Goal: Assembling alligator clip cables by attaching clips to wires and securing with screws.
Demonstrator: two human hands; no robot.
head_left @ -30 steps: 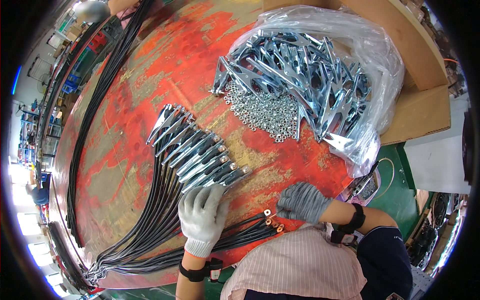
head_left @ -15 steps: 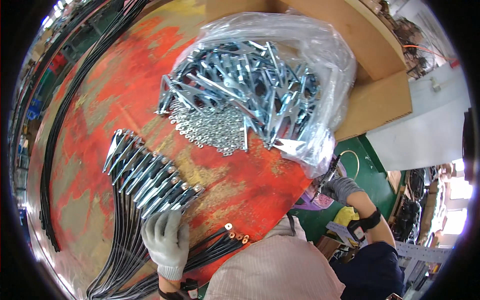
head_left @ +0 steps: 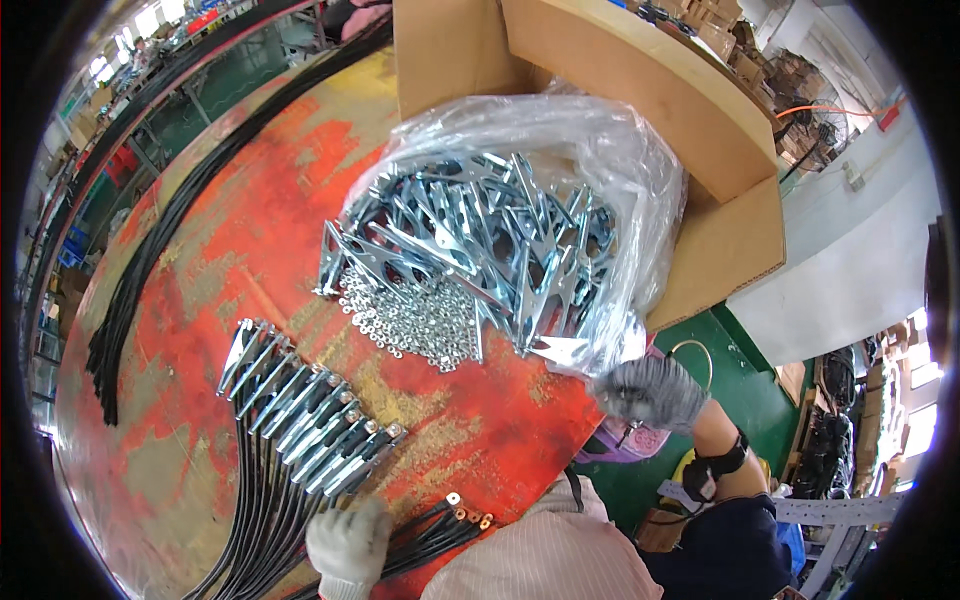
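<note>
My left hand [head_left: 350,540], in a white glove, is low over the table with its fingers curled in. Black cables with copper ring terminals [head_left: 465,514] lie beside it; whether it grips any cable is hidden. Above it lies a slanting row of metal clamps [head_left: 310,415], joined to a bundle of black cables [head_left: 262,510]. My right hand [head_left: 655,392], in a dark grey glove, is at the table's right edge by the plastic bag's lower corner. Its fingers are smeared by motion, so its grip is unclear. A small metal part shows just below it, over a purple container [head_left: 632,443].
A clear plastic bag [head_left: 640,170] spills many shiny metal clamp halves [head_left: 480,235] from a cardboard box [head_left: 725,235]. A heap of small nuts [head_left: 410,315] lies before them. A long black cable bundle [head_left: 200,190] curves along the left of the red, worn table [head_left: 290,235].
My right hand has risen left toward the bag's corner, and the dark tool seen in it earlier no longer shows. My left hand has drawn back from the clamp row, its fingers now curled.
</note>
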